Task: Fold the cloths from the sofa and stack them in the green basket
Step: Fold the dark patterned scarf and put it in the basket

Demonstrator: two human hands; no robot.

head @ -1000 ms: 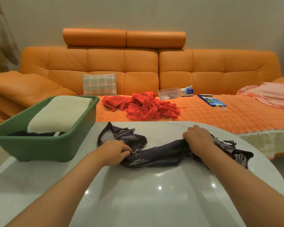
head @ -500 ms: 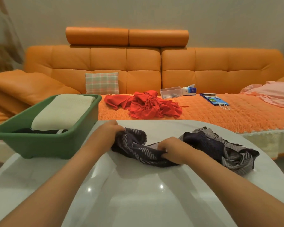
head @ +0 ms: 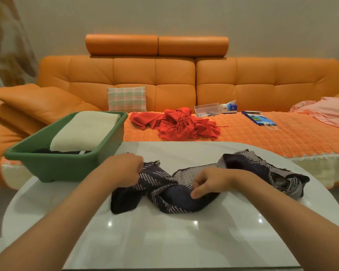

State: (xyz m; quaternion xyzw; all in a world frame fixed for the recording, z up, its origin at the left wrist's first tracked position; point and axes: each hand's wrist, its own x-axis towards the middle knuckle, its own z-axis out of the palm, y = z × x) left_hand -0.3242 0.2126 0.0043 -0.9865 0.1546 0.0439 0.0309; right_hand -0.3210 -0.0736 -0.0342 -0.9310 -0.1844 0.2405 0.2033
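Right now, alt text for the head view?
The left hand and right hand grip a crumpled dark striped scarf on a white table. A green basket holds a folded cream cloth; a red cloth lies on the sofa.

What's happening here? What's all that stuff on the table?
A person is folding cloths. A dark striped scarf lies crumpled on the white table. The left hand grips one end and the right hand pinches the middle. It is not folded yet. The green basket beside it already holds a folded cream cloth, and a red cloth waits on the sofa.
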